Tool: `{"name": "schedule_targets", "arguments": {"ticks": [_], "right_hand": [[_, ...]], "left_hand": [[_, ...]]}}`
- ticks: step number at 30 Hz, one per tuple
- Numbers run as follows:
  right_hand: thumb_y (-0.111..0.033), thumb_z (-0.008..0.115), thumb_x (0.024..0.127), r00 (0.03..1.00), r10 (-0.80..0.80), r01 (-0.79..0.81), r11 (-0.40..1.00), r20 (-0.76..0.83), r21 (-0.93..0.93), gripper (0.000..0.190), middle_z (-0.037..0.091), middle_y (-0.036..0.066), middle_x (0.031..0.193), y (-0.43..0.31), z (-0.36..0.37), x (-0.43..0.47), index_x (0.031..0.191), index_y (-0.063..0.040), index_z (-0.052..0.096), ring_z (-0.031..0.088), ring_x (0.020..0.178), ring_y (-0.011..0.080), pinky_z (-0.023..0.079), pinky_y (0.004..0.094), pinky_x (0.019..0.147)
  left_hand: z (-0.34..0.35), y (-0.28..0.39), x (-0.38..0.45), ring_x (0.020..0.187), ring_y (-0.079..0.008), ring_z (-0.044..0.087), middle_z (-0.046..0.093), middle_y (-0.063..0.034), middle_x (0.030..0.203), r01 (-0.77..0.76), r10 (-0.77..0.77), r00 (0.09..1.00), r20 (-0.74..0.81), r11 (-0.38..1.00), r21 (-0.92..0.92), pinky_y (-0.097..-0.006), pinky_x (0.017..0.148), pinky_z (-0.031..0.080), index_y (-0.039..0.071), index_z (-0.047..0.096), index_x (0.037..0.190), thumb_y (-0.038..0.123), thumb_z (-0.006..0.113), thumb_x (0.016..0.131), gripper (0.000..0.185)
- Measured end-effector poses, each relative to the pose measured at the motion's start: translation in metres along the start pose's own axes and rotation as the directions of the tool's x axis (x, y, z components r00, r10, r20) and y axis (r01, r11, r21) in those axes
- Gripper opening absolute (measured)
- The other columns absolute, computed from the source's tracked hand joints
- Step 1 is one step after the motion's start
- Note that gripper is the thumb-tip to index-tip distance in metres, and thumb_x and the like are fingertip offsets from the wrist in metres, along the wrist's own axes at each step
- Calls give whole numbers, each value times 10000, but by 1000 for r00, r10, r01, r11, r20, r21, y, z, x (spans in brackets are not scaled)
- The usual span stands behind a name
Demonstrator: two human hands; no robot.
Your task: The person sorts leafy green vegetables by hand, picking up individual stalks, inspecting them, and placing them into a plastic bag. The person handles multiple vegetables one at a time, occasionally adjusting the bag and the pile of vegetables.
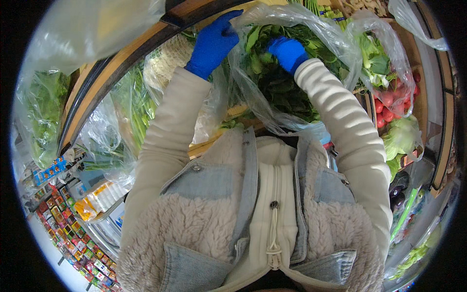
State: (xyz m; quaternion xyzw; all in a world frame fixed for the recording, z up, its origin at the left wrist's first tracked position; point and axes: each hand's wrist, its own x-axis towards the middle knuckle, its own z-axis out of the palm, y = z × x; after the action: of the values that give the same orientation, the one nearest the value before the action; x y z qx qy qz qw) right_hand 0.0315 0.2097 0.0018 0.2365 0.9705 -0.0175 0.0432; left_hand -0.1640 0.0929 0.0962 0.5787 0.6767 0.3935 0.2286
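Note:
A large clear plastic bag (251, 96) lies wide-mouthed before me, full of dark leafy greens (288, 93). My left hand (215, 43), in a blue glove, is at the bag's left rim, with the plastic edge between thumb and fingers. Inside the mouth, my right hand (288, 54), also gloved in blue, reaches down into the greens. Its fingertips are blurred and partly hidden by leaves, so its grip does not show. Left of the bag, beside my left wrist, is a pale vegetable in netting (171, 60).
Right of the bag are a bag of bok choy (375, 58), red tomatoes (386, 109) and a wrapped lettuce (401, 137). Bagged green stalks (136, 106) lie to the left. A wood-and-black shelf edge (120, 60) curves across the upper left. Hanging plastic (98, 29) covers that corner.

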Motion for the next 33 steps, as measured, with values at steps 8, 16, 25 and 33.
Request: {"name": "schedule_targets", "arguments": {"ticks": [8,16,25,33], "right_hand": [[-438,619,712,989,-137,85,839,57,538,452,562,144,1109,6,-44,11,1031,-117,613,536,995,325,424,397,866],[-267,561,740,984,117,-119,993,-133,-2,232,605,121,967,-32,-15,48,911,-128,636,538,959,290,407,424,840],[-86,572,796,853,186,221,718,-488,660,148,608,102,1014,-8,-122,-55,926,-71,643,574,914,250,444,321,817],[-91,484,853,770,524,379,83,-364,922,190,619,104,984,-2,-202,-119,955,12,605,573,928,175,431,292,851]], "left_hand": [[-5,9,-13,718,-107,449,484,-17,764,41,-39,999,16,989,-144,-235,735,410,160,515,1205,24,536,765,461],[1,5,-9,757,-106,476,536,-21,829,-37,39,999,15,988,-153,-247,748,415,159,498,1219,36,550,777,461],[-11,-1,-15,909,-220,545,560,-110,1013,-150,159,970,-186,987,61,-324,811,433,80,530,1132,170,618,787,367],[44,87,-55,1136,-233,455,462,-139,1249,397,185,878,442,236,-887,-367,977,345,19,380,1277,277,373,929,432]]}}
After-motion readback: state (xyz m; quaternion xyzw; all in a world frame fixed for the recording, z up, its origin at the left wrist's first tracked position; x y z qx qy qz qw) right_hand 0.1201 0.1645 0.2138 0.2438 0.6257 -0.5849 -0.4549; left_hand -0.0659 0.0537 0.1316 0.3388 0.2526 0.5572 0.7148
